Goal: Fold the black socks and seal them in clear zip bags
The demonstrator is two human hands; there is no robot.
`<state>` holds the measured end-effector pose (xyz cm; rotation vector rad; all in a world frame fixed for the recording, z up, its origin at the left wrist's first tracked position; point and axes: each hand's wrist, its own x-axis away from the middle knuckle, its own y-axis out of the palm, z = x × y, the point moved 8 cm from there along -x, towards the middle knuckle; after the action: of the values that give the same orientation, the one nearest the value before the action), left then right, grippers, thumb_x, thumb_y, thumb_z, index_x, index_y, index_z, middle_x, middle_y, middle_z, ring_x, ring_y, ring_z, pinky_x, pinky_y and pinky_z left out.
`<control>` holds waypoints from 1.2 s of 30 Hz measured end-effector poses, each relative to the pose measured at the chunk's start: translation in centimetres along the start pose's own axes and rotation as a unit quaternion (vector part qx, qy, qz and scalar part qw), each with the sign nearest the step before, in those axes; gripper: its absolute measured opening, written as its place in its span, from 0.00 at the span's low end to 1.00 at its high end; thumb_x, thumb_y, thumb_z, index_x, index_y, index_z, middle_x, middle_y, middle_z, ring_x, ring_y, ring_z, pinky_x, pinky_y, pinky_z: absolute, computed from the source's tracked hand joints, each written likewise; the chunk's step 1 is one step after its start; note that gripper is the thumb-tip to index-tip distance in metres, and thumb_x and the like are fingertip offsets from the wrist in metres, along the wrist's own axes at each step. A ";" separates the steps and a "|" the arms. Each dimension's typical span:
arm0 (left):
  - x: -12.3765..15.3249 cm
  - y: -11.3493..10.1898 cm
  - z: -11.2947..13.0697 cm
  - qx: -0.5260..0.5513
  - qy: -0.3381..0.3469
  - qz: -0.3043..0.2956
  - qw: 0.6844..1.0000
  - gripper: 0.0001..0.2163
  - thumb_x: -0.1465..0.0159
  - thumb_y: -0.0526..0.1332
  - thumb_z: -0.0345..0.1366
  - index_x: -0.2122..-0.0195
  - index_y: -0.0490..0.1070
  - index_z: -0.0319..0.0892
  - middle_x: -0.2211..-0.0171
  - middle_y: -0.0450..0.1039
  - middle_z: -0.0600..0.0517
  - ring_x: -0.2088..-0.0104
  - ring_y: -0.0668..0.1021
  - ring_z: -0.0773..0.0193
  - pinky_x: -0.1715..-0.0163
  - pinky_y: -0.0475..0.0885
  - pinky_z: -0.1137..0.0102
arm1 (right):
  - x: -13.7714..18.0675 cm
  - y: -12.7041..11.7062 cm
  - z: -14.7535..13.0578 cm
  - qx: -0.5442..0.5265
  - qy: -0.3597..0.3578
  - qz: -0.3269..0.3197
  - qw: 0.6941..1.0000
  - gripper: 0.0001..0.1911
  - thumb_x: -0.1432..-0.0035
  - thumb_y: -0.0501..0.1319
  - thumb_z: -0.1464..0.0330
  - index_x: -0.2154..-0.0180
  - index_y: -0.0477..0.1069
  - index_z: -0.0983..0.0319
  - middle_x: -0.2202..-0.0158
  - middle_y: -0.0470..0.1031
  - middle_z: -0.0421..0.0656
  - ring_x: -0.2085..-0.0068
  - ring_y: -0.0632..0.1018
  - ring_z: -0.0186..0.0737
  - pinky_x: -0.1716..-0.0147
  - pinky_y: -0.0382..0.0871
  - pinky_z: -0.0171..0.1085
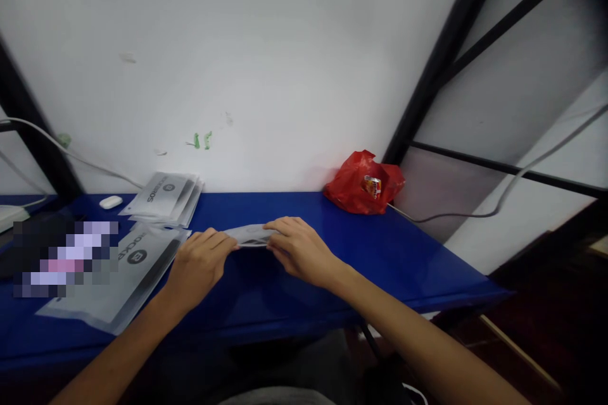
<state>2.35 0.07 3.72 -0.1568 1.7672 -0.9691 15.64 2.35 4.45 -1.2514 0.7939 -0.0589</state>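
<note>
Between my two hands is a translucent plastic bag point(251, 234), held just above the blue table, its near edge bowed slightly apart. My left hand point(202, 262) pinches the bag's left end, fingers closed. At the other end, my right hand point(299, 250) grips the bag between thumb and fingers. A larger frosted plastic bag point(121, 278) with dark lettering and a round logo lies flat to the left, partly behind my left forearm. Beyond it rests a stack of similar frosted bags point(164, 196) near the wall.
A red plastic bag point(363, 183) sits at the back right of the blue table point(361, 278). A white earbud case point(111, 202) stands at the back left. A pale cable point(498, 202) runs off to the right past a black metal frame point(427, 88).
</note>
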 end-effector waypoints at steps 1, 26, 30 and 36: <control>0.1 0.0 -0.7 -0.002 -0.004 0.001 1.000 0.10 0.34 0.52 0.30 0.70 0.71 0.42 0.75 0.72 0.55 0.72 0.70 0.66 0.70 0.63 0.69 | 0.3 0.0 0.6 0.005 0.007 -0.001 1.000 0.07 0.42 0.55 0.73 0.66 0.71 0.62 0.54 0.74 0.46 0.54 0.72 0.42 0.57 0.64 0.42; 0.7 7.4 -2.8 0.119 -0.110 -0.209 0.965 0.15 0.35 0.51 0.40 0.48 0.66 0.45 0.50 0.70 0.49 0.52 0.73 0.58 0.51 0.67 0.61 | 2.7 7.5 9.2 -0.019 0.349 -0.074 0.934 0.16 0.41 0.55 0.60 0.62 0.75 0.64 0.47 0.68 0.54 0.45 0.67 0.51 0.49 0.62 0.49; 1.0 7.1 -3.0 0.129 -0.129 -0.207 0.961 0.15 0.35 0.51 0.38 0.49 0.66 0.43 0.52 0.71 0.49 0.53 0.72 0.60 0.50 0.65 0.62 | 2.7 8.2 10.4 -0.060 0.381 -0.052 0.921 0.12 0.43 0.57 0.63 0.68 0.76 0.62 0.49 0.71 0.50 0.48 0.70 0.49 0.51 0.64 0.48; 1.8 7.9 -4.2 0.096 -0.185 -0.210 0.955 0.15 0.35 0.51 0.38 0.52 0.69 0.39 0.57 0.72 0.47 0.57 0.73 0.58 0.55 0.67 0.63 | 2.6 8.7 10.9 -0.081 0.420 -0.034 0.903 0.10 0.45 0.58 0.65 0.73 0.76 0.60 0.51 0.73 0.47 0.48 0.71 0.50 0.52 0.66 0.46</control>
<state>0.66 6.54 -2.48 -0.5701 1.3076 -1.3132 20.41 13.16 -3.38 -1.4117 1.5179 -0.6373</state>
